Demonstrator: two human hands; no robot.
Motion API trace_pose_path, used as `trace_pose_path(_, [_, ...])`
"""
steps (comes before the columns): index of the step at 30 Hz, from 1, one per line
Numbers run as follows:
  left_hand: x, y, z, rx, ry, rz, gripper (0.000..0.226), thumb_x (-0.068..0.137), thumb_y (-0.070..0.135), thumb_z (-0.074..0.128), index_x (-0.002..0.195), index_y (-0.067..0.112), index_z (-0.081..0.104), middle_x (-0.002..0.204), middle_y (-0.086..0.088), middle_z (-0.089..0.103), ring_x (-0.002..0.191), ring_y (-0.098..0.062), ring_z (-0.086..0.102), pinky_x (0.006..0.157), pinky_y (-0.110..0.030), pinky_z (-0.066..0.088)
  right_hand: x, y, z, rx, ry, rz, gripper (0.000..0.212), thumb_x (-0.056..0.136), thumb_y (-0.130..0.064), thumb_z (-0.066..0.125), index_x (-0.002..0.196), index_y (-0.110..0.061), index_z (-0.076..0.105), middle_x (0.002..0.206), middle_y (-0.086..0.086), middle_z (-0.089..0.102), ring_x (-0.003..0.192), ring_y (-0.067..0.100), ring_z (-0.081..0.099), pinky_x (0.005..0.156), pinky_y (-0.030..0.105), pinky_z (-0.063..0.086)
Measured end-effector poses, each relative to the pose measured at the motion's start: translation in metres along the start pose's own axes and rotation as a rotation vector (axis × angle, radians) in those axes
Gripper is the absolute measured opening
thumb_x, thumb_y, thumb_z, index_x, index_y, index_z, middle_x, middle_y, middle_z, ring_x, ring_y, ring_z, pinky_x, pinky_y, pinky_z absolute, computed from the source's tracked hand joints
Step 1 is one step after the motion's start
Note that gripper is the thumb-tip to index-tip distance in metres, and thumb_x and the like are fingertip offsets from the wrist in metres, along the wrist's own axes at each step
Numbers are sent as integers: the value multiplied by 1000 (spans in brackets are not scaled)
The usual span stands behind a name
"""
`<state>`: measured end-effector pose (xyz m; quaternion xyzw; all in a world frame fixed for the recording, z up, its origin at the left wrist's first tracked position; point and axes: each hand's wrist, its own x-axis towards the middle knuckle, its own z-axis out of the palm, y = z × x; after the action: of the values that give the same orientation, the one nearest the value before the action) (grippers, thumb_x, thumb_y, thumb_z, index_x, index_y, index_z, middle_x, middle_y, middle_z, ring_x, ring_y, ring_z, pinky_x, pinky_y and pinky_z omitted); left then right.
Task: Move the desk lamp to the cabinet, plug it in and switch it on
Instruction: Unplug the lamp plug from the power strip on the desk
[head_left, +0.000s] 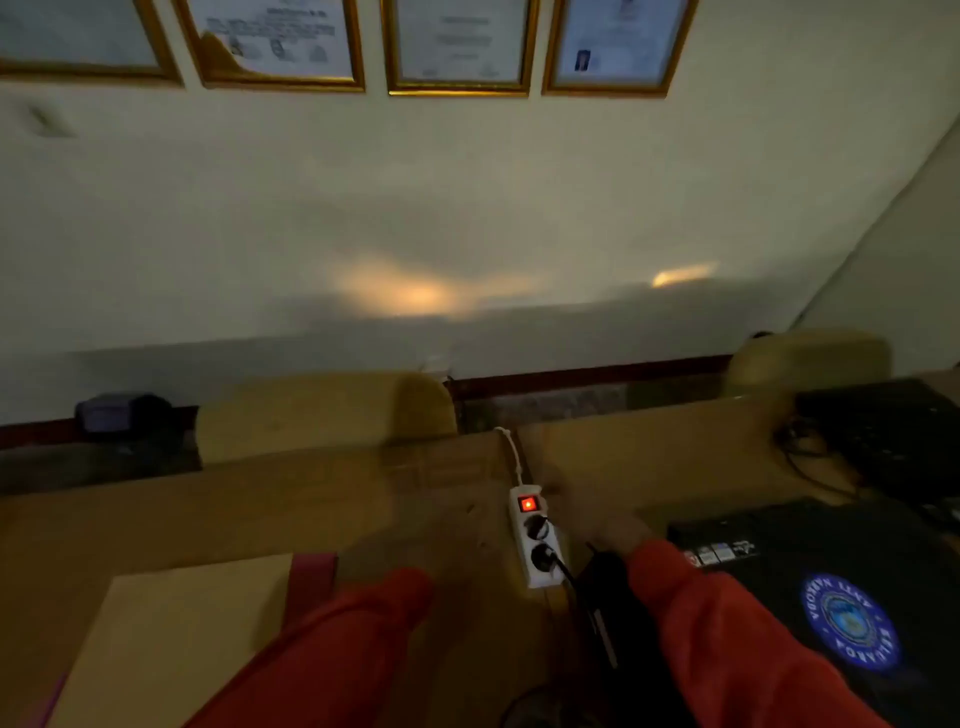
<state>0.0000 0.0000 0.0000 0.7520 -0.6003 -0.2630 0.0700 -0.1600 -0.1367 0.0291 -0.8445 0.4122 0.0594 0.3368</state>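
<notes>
Honestly, I'm not getting a clean view of the lamp: the frame is dim and smeared, and the only candidate I'm seeing is a dark shape (602, 592) sitting just beside the strip (535, 540), under my right wrist. The cabinet isn't showing either. My left hand (395, 545) is hovering over the desk (234, 509) left of the strip and my right hand (610, 527) is reaching in just right of it; both are blurred, so I can't tell whether the fingers are spread or closed on anything. I'm expecting a desk lamp to be light up top and weighted at the base, stiff in the stem, fragile at the head and bulb, so I'm planning to take it low on the stem or by the base and keep the cord gathered. The strip's switch (528, 503) is glowing red and two black plugs are sitting in it, so I'm assuming live. Around me: a laptop (810, 587) touching my right sleeve, a keyboard (893, 431) with loose cables behind it, a folder (182, 623) on the left, and two chairs (322, 410) across the desk. The cables near the strip are looking like the main snag risk.
</notes>
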Motion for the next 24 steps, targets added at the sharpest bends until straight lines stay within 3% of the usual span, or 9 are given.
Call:
trace_pose_path(3, [14, -5, 21, 39, -16, 60, 41, 98, 29, 35, 135, 11, 40, 146, -9, 42, 133, -23, 37, 112, -32, 20, 12, 4, 9, -124, -80, 21, 44, 88, -16, 56, 130, -5, 47, 133, 17, 53, 119, 30, 53, 102, 42, 43])
trace_pose_path(9, [30, -2, 56, -263, 128, 64, 49, 92, 28, 48, 138, 15, 36, 147, -8, 40, 132, -22, 37, 104, -17, 20, 25, 5, 32, -310, -141, 47, 36, 88, -1, 52, 124, -6, 54, 129, 17, 56, 114, 29, 57, 96, 39, 50])
trace_pose_path(15, [42, 1, 81, -255, 156, 95, 54, 93, 28, 46, 142, 14, 28, 149, -9, 37, 135, -22, 35, 113, -28, 23, 34, 4, 42, -459, -126, 26, 33, 96, -19, 43, 124, -4, 54, 127, 18, 58, 112, 32, 58, 97, 41, 48])
trace_pose_path(19, [45, 2, 89, -251, 155, 58, 57, 93, 28, 46, 144, 18, 22, 150, -6, 35, 136, -20, 34, 114, -32, 28, 36, 6, 43, -517, -114, 7, 31, 98, -11, 35, 125, -6, 50, 129, 17, 55, 112, 31, 58, 94, 40, 50])
trace_pose_path(24, [45, 4, 91, -210, 163, 0, 62, 92, 31, 44, 146, 24, 14, 151, -4, 33, 136, -22, 33, 111, -37, 33, 37, 3, 39, -591, -134, -41, 29, 97, -14, 39, 121, -4, 52, 125, 17, 59, 110, 31, 60, 92, 41, 51])
